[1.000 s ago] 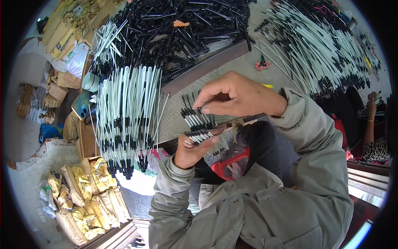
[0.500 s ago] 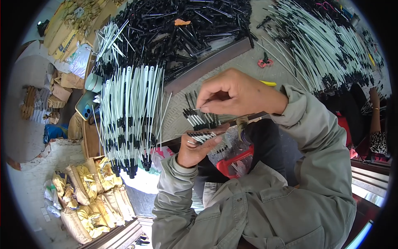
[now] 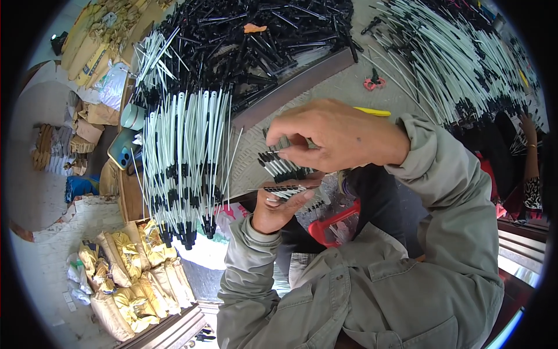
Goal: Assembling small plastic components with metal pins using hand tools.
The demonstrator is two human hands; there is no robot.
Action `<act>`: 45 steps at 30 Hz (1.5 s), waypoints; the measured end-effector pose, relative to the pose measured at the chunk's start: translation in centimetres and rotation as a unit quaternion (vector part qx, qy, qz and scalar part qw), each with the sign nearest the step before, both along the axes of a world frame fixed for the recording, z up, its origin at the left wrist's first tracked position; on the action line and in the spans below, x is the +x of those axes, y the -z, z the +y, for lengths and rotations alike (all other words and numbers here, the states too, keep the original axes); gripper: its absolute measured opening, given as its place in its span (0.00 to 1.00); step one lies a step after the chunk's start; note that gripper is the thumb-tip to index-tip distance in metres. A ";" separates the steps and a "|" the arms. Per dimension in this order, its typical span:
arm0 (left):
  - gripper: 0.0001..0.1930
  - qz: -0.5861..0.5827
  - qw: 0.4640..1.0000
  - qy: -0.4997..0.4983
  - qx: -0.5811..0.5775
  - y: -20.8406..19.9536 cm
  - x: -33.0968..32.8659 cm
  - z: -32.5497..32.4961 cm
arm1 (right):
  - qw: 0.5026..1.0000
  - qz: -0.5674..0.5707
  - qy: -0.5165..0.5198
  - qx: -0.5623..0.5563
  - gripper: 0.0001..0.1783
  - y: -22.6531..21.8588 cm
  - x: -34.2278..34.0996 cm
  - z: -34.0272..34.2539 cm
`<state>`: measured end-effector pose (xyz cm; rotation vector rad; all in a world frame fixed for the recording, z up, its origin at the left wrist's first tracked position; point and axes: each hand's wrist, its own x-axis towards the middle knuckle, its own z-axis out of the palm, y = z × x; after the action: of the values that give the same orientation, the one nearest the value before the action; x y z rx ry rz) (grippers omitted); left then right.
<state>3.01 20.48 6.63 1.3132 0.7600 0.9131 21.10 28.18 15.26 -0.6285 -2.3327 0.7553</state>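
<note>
My left hand point(image 3: 272, 215) is closed around a small row of black-tipped white rods point(image 3: 286, 193), the thumb pressed along their side. A thin pale wire point(image 3: 253, 189) sticks out to the left of that row. Above it hovers my right hand point(image 3: 337, 135), its thumb and forefinger pinched on what looks like a fine pale strand; little of it shows. Just beneath those fingertips is a second row of black-tipped white rods point(image 3: 278, 167), partly hidden by the right hand. How that row is supported cannot be made out.
A heap of black plastic parts point(image 3: 256, 46) lies behind a low dark bar point(image 3: 296, 87). Long white rods are bundled at left point(image 3: 186, 134) and piled at right point(image 3: 442, 58). Nearby are a yellow-handled tool point(image 3: 372, 111), red-handled clippers point(image 3: 375, 83), a phone point(image 3: 122, 148) and a red-framed object point(image 3: 334, 224).
My right hand has come slightly lower, its fingers bending over the far row of rods. The left hand keeps its hold on its row. The whole view has shifted slightly.
</note>
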 end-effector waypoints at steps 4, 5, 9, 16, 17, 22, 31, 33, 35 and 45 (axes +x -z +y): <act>0.09 0.014 1.000 -0.006 -0.020 -0.1 -0.2 -0.3 | 0.995 0.002 -0.030 -0.098 0.05 0.2 -0.1 -0.3; 0.09 -0.013 1.000 0.001 -0.028 0.1 -0.1 -0.2 | 0.992 0.028 -0.045 -0.111 0.06 0.3 -0.1 -0.1; 0.09 -0.021 1.000 0.016 0.002 0.2 -0.1 0.0 | 0.991 0.067 -0.072 -0.090 0.07 1.0 -0.4 0.4; 0.11 -0.004 0.999 0.040 0.030 0.1 -0.3 0.3 | 0.989 0.053 -0.058 -0.122 0.08 0.7 -0.6 0.1; 0.11 0.000 0.999 0.041 0.033 0.1 -0.3 0.3 | 0.989 0.058 -0.069 -0.120 0.08 0.7 -0.6 0.2; 0.10 0.007 1.000 0.024 0.013 0.1 -0.3 0.1 | 0.988 0.028 -0.046 -0.145 0.08 -0.1 -0.8 -0.1; 0.10 0.019 0.998 0.039 0.044 0.2 -0.5 0.1 | 0.982 0.059 -0.072 -0.165 0.09 1.0 -1.1 0.2; 0.10 0.005 0.998 0.050 0.044 0.2 -0.4 0.4 | 0.978 0.084 -0.089 -0.167 0.09 1.3 -1.1 0.4; 0.11 0.008 0.996 0.061 0.061 0.2 -0.5 0.4 | 0.977 0.092 -0.079 -0.177 0.08 1.2 -1.3 0.3; 0.15 -0.115 0.991 -0.029 0.057 2.2 0.2 -1.0 | 0.942 0.134 -0.119 -0.284 0.11 2.1 -1.0 0.7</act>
<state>3.17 19.50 4.43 1.2629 0.5755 1.1471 20.06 28.90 13.16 -0.4389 -1.9509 1.5546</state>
